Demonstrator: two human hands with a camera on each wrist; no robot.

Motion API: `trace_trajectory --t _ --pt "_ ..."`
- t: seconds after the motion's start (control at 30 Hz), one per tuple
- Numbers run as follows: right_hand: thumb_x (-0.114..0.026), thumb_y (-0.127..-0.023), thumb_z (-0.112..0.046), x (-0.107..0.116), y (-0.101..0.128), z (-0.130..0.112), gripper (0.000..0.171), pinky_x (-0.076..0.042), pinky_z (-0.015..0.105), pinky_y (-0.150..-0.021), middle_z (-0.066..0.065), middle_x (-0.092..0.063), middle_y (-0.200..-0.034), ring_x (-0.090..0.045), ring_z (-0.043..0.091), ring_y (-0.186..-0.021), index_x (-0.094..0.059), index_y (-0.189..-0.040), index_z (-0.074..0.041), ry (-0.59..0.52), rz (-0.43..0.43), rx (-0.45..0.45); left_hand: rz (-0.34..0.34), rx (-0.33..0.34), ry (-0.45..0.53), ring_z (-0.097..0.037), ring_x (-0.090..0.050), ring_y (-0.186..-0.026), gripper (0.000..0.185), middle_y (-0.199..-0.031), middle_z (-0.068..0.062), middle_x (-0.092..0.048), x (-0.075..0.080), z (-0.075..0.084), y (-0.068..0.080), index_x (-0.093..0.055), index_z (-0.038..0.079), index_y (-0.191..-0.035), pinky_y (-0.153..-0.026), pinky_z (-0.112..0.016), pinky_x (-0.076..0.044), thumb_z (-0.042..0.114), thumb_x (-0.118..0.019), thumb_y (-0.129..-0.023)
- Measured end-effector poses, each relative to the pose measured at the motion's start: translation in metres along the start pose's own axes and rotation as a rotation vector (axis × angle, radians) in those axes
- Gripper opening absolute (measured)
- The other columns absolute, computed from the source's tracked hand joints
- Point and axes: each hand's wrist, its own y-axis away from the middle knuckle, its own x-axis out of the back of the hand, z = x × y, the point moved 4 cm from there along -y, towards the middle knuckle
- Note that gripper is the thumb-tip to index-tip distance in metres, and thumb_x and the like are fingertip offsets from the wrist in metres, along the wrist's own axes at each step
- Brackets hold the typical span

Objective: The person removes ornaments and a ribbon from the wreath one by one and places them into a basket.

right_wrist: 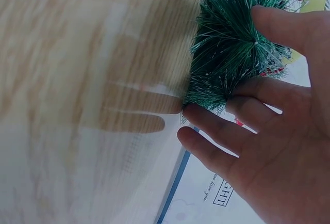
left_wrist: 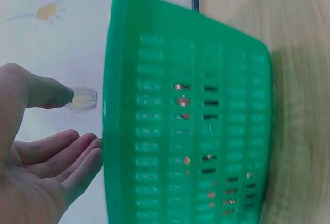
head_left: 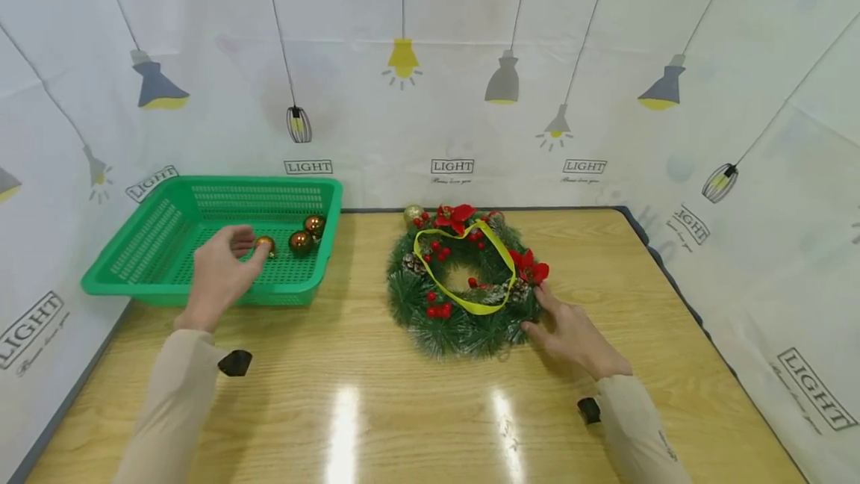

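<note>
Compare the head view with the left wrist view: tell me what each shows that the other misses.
Only the head view shows the wreath with its yellow ribbon, the right hand touching its edge, and three bronze baubles inside the green basket. Only the left wrist view shows the basket's slotted wall from outside, close up, and the left hand's open palm. Both show the basket, the left hand and the wooden table.

Wood table, lamp-print backdrop w/ "LIGHT" labels; small black bits, maybe clips.
</note>
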Motion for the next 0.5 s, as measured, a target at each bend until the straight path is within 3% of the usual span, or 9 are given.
trace_trajectory --t 0.07,0.17,0.27,0.3,0.4,0.5 --pt "-0.061 -0.102 -0.033 0.001 -0.001 -0.001 0.075 -0.042 0.062 -0.11 0.033 -0.026 -0.16 -0.041 0.052 -0.139 -0.029 -0.153 0.012 0.0 0.003 0.004 -0.004 -0.025 0.007 -0.047 -0.061 -0.115 0.049 -0.126 -0.03 -0.061 -0.004 0.01 0.004 -0.053 -0.008 -0.137 -0.096 -0.059 -0.053 0.026 -0.059 -0.103" --pt "-0.062 -0.102 -0.031 0.002 -0.001 -0.002 0.075 -0.044 0.061 -0.11 0.033 -0.026 -0.159 -0.059 0.052 -0.119 -0.029 -0.153 0.012 -0.006 0.008 -0.001 -0.015 -0.084 0.014 -0.045 -0.062 -0.115 0.045 -0.125 -0.028 -0.062 -0.013 0.026 0.009 -0.054 -0.007 -0.135 -0.097 -0.057 -0.054 0.022 -0.06 -0.102" --pt "-0.064 -0.101 -0.029 0.003 0.0 -0.002 0.075 -0.043 0.061 -0.11 0.033 -0.027 -0.159 -0.06 0.052 -0.118 -0.028 -0.153 0.012 -0.008 0.018 -0.005 -0.023 -0.151 0.017 -0.044 -0.061 -0.115 0.041 -0.126 -0.027 -0.061 -0.022 0.039 0.012 -0.056 -0.007 -0.133 -0.097 -0.055 -0.055 0.018 -0.062 -0.101" --pt "-0.064 -0.101 -0.03 0.003 0.0 -0.002 0.076 -0.044 0.061 -0.11 0.033 -0.026 -0.159 -0.065 0.05 -0.105 -0.028 -0.154 0.012 -0.011 0.018 -0.007 -0.02 -0.173 0.019 -0.043 -0.061 -0.115 0.04 -0.125 -0.027 -0.061 -0.025 0.043 0.012 -0.056 -0.008 -0.132 -0.097 -0.055 -0.055 0.016 -0.062 -0.1" --pt "-0.064 -0.101 -0.031 0.002 0.0 -0.002 0.076 -0.043 0.061 -0.111 0.033 -0.028 -0.159 -0.055 0.052 -0.126 -0.028 -0.153 0.012 -0.002 0.022 0.003 -0.006 -0.214 0.02 -0.042 -0.063 -0.112 0.037 -0.122 -0.027 -0.063 -0.032 0.052 0.014 -0.058 -0.009 -0.13 -0.095 -0.054 -0.057 0.011 -0.064 -0.099" --pt "-0.064 -0.1 -0.031 0.001 0.0 -0.002 0.077 -0.044 0.06 -0.11 0.033 -0.028 -0.158 -0.061 0.05 -0.116 -0.029 -0.153 0.012 0.002 0.024 0.002 -0.012 -0.228 0.041 -0.041 -0.063 -0.11 0.036 -0.119 -0.027 -0.064 -0.04 0.058 0.018 -0.059 -0.01 -0.128 -0.094 -0.053 -0.058 0.008 -0.065 -0.097"
